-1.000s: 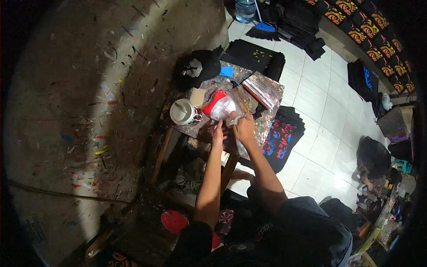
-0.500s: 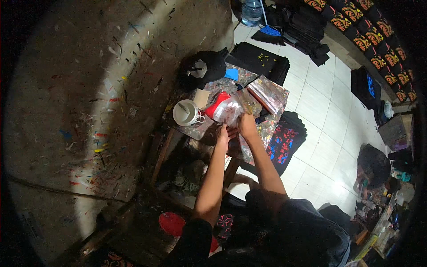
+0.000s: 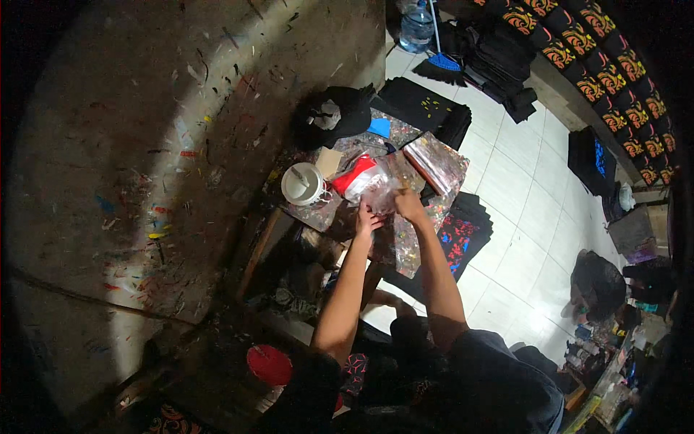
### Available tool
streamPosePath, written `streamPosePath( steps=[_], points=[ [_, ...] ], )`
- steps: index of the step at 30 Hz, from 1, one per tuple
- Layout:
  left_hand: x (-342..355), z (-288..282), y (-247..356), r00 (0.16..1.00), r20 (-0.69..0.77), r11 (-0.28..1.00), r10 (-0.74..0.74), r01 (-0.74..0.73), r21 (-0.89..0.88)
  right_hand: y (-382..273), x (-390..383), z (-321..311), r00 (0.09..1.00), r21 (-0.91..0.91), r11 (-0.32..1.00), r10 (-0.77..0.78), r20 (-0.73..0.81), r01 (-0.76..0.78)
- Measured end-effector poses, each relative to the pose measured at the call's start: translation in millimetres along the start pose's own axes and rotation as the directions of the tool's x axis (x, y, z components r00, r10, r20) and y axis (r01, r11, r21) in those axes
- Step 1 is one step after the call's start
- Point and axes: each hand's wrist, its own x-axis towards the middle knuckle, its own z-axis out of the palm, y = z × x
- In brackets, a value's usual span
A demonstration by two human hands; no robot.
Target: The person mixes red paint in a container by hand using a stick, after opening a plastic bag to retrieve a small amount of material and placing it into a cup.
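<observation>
A clear plastic bag with something bright red inside [image 3: 358, 176] lies on a paint-spattered tabletop [image 3: 410, 249]. My left hand [image 3: 369, 218] has its fingers curled at the bag's near edge. My right hand [image 3: 410, 205] is closed in a pinch on the bag's loose right side. What lies under the fingers is hidden. A white tub [image 3: 303, 184] with a pale tool in it stands left of the bag. Beside it is a tan piece of card [image 3: 330, 162]. A blue scraper-like piece [image 3: 379, 127] lies beyond the bag, and a shiny wrapped flat block [image 3: 429, 167] to the right.
Black fabric stacks lie beyond the table [image 3: 419, 101] and at its right, the latter with red and blue prints [image 3: 463, 235]. A black bundle [image 3: 329, 116] sits at the table's far left corner. A blue broom [image 3: 441, 66] and a water jug [image 3: 416, 29] stand farther off.
The right hand has shifted slightly right and nearer, drawing the bag's loose plastic with it. The bag's red part shows more flattened. The whole view has tilted a little.
</observation>
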Motion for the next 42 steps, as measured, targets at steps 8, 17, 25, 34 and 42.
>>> streamPosePath(
  steps=[8,17,25,34,42],
  points=[
    [-4.8,25.8,-5.6,0.94,-0.131,0.916,0.316,-0.266,0.3,6.7,0.5,16.1,0.967,-0.34,0.94,-0.06,-0.248,-0.029],
    [-7.1,17.3,-1.8,0.946,-0.091,0.931,0.311,-0.284,0.231,7.8,6.8,35.5,0.973,-0.416,0.909,-0.127,-0.195,0.036],
    [23.6,29.7,-13.1,0.99,0.131,0.953,-0.058,0.094,-0.288,-26.6,-24.4,2.7,0.859,-0.47,0.834,-0.443,-0.258,0.289],
    [123.4,-7.1,-38.9,0.988,0.151,0.935,-0.015,0.068,-0.349,-107.2,-107.2,-58.1,0.877,-0.076,0.908,-0.418,-0.239,0.412],
    [-5.1,18.8,13.2,0.992,0.001,0.972,0.125,-0.123,-0.2,-122.2,-155.5,-159.3,0.933,0.826,0.502,0.093,-0.348,0.258]
  ],
)
